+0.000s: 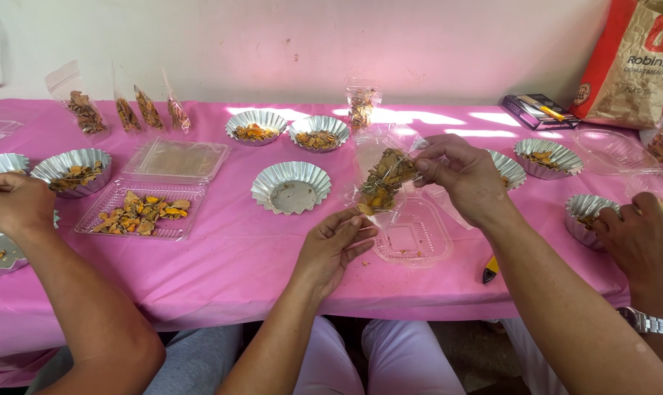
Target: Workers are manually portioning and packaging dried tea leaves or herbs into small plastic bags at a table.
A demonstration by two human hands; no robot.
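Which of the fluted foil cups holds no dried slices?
The foil cup at the table's centre, just left of the bag held by both hands. Its base is bare; every other cup shows orange-brown slices inside.

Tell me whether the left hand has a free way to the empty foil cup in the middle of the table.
Probably yes: the left hand lies just right of the empty foil cup, with only bare pink cloth between them, though its fingers are holding the bag.
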